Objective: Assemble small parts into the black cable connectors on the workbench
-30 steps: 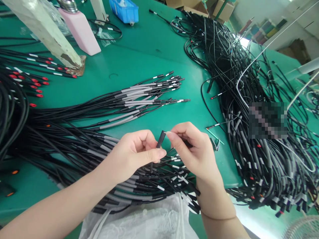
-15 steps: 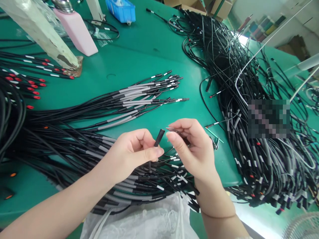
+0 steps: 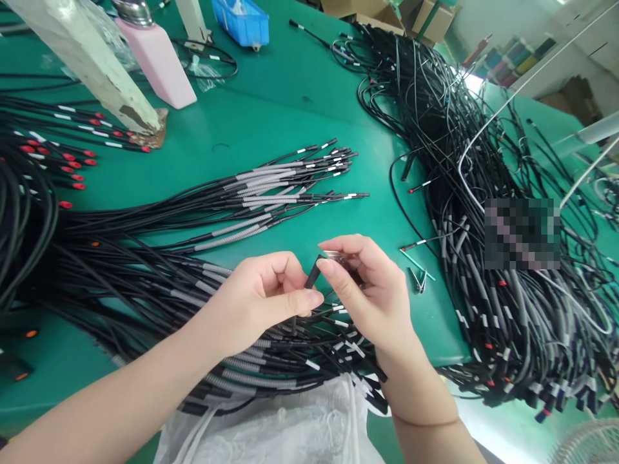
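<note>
My left hand (image 3: 271, 293) is closed, pinching a black cable end (image 3: 314, 273) between thumb and fingers, its tip tilted up to the right. My right hand (image 3: 370, 287) is closed around a thin metal tool (image 3: 334, 256) with slim prongs like tweezers; its handle is mostly hidden in the palm. The right thumb and the prongs meet the tip of the cable end. Under my hands lie many black cables (image 3: 251, 351) with grey ribbed sleeves and white labels. Another cable bundle (image 3: 271, 183) stretches across the green table just beyond.
A large heap of black cables (image 3: 425, 116) covers the right side. Nearby are a nail clipper (image 3: 418, 280) and a thin green stick (image 3: 416, 264). A pink bottle (image 3: 157, 61), a blue bin (image 3: 242, 24), a pale post (image 3: 104, 71) and red-tipped cables (image 3: 68, 156) stand or lie farther back.
My right hand has moved slightly left and down, bringing its thumb and the metal prongs against the cable tip. The left hand keeps its hold. The whole view has shifted slightly.
</note>
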Available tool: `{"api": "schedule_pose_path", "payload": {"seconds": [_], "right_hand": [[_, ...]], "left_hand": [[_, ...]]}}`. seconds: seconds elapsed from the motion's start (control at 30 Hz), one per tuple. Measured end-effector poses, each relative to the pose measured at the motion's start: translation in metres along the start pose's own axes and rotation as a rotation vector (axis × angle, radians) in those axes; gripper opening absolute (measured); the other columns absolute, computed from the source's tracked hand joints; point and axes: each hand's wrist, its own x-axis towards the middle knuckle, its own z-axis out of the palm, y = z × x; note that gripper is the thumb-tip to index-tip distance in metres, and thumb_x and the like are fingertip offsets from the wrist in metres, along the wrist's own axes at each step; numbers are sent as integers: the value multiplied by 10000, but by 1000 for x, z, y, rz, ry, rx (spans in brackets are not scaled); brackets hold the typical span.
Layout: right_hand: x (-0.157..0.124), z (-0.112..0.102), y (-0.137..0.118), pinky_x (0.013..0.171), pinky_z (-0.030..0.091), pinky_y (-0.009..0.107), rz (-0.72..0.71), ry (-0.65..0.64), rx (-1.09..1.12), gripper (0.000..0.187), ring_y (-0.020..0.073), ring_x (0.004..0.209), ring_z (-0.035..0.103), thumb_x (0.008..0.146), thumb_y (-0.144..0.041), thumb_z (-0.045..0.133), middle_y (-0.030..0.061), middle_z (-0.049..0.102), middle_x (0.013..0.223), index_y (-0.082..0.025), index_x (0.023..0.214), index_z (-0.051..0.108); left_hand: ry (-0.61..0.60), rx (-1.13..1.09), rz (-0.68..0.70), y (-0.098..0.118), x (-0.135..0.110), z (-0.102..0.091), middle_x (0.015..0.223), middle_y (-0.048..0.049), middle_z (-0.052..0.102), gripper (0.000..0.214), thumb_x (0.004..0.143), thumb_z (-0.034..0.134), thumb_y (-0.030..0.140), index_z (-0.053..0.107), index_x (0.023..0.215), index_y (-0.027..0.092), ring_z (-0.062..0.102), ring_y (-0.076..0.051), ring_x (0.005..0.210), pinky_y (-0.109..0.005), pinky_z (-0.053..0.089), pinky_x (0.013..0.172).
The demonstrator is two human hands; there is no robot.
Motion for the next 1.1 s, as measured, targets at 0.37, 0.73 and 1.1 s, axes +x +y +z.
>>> {"api": "schedule_pose_path", "payload": {"seconds": [0.37,0.73,1.1], "right_hand": [[-2,0,-1,633,588,257,59,7,35,49,139,708,706,974,-272,744,-4,771,857,-241,997,714],[-2,0,-1,580,552,238,92,12,53,60,128,654,676,967,-281,753,-20,745,791,-239,991,719],[-7,-5,8,455,530,210,82,37,-46,67,131,501,643,965,-310,763,4,780,731,-244,958,767]], "left_hand": [[-29,16,10,-2,1,0,552,82,551,351,728,843,228,514,607,217,460,-87,528,-219,338,522],[-61,-55,16,-2,0,0,562,86,586,350,758,838,203,518,616,214,493,-84,538,-217,358,541],[-108,-258,-37,-12,6,3,557,62,672,503,573,1056,391,594,649,210,595,-113,557,-261,445,637]]}}
